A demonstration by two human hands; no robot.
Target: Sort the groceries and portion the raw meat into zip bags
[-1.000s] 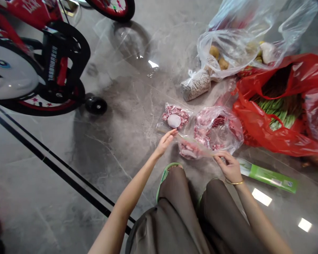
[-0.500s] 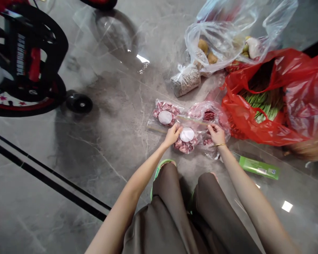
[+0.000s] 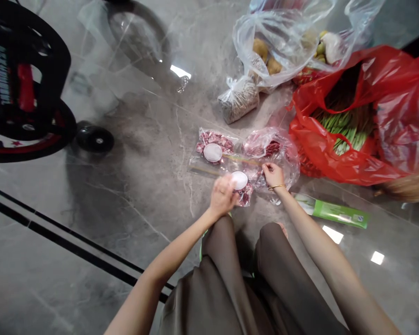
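Observation:
Two clear zip bags of red meat with white oval labels lie on the grey floor. My right hand (image 3: 273,175) pinches the upper right corner of the nearer meat bag (image 3: 245,194). My left hand (image 3: 224,195) is at that bag's lower left, over its meat and beside the label; it is blurred, and whether its fingers grip the plastic cannot be made out. The other meat bag (image 3: 214,139) lies flat just beyond, partly under the nearer one. Behind my right hand sits a thin clear plastic bag of meat (image 3: 270,142).
A red bag (image 3: 356,163) of green vegetables stands at the right, with a green packet (image 3: 340,214) nearer me. Beyond are a tied bag of grains (image 3: 239,100) and a clear bag (image 3: 282,46) with potatoes. A small wheel (image 3: 96,138) of a bike is at the left.
My left hand has left the bag's upper left edge and come down towards me, over the lower left part. My right hand still pinches the right corner. The view has shifted slightly.

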